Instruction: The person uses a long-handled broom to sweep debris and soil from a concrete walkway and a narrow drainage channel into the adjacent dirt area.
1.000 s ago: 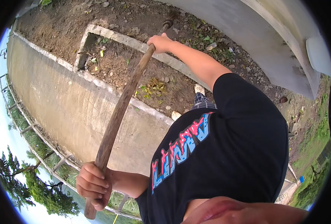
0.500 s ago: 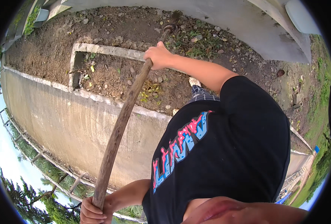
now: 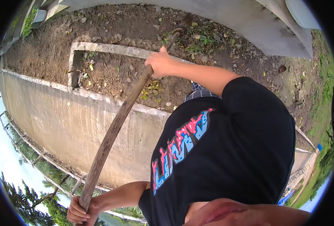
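Observation:
A long wooden-handled broom (image 3: 116, 126) slants across the view, from the lower left up to the far side. Its dark, bound bristle head (image 3: 186, 23) rests at the ground beside some green weeds. My left hand (image 3: 82, 211) is closed round the near end of the handle, at the lower left. Farther up, my right hand (image 3: 160, 64) grips the handle, with my right arm stretched out over the soil. Beneath the handle lies a low concrete border (image 3: 110, 49) around a patch of dirt with scattered yellow leaves (image 3: 150, 89).
A grey wall (image 3: 231, 26) curves along the far side, close to the bristles. Weeds and litter (image 3: 204, 39) lie at its foot. To the left stretches a concrete slab (image 3: 61, 109), with a railing (image 3: 42, 156) beyond it. A white basin-like object (image 3: 304, 13) is at the upper right.
The broom head has shifted to the right and slightly nearer, by the weeds. My left hand has moved left with the handle end, while my right hand has hardly moved.

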`<state>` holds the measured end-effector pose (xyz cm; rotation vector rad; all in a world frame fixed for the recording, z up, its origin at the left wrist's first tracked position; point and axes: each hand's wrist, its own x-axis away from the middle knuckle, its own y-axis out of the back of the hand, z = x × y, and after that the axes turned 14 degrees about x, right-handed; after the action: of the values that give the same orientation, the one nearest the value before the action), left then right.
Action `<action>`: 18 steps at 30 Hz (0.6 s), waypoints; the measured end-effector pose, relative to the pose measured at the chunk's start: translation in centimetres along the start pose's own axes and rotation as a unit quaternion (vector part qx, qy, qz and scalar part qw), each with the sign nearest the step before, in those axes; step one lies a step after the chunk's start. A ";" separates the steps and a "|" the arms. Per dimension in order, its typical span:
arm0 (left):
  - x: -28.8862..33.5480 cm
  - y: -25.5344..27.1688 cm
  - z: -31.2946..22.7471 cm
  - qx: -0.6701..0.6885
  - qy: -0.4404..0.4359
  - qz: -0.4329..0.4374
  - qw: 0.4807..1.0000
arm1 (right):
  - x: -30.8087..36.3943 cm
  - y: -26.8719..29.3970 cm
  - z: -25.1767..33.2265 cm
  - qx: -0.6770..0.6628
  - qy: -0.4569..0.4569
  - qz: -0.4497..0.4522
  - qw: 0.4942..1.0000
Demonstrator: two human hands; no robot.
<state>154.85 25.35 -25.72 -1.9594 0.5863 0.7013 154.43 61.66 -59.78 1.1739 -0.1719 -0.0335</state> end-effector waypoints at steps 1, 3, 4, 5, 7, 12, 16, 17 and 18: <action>0.5 -2.3 0.5 -0.021 -0.015 0.049 0.998 | -1.5 -0.2 0.7 -0.016 0.023 -0.030 0.999; 1.4 -4.9 4.9 -0.040 -0.031 0.183 0.982 | -4.5 -1.6 0.5 -0.060 0.044 -0.097 0.992; 1.8 -5.7 6.1 -0.037 -0.040 0.200 0.978 | -5.5 -2.9 0.3 -0.086 0.061 -0.128 0.986; 2.0 -4.8 6.5 -0.075 -0.045 0.173 0.981 | -5.5 -4.7 -0.8 -0.098 0.031 -0.125 0.987; 1.2 -2.2 8.9 -0.084 0.064 0.127 0.986 | -4.3 -8.6 -2.8 -0.115 -0.016 -0.118 0.986; -0.2 9.0 7.1 -0.035 0.101 -0.114 0.988 | 4.5 -9.5 -2.6 -0.043 -0.099 0.111 0.988; -1.2 7.3 3.3 -0.054 0.054 -0.208 0.975 | 6.3 -5.4 0.5 -0.032 -0.083 0.105 0.990; -1.7 5.6 2.1 -0.071 0.017 -0.221 0.973 | 5.8 -4.3 1.9 -0.036 -0.067 0.098 0.992; -2.3 4.6 -0.6 -0.028 0.032 -0.168 0.985 | 5.1 -3.4 3.2 -0.041 -0.051 0.089 0.994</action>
<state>150.37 23.04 -26.78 -2.0739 0.2644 0.4478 159.21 56.80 -61.10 1.0721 -0.3621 0.0568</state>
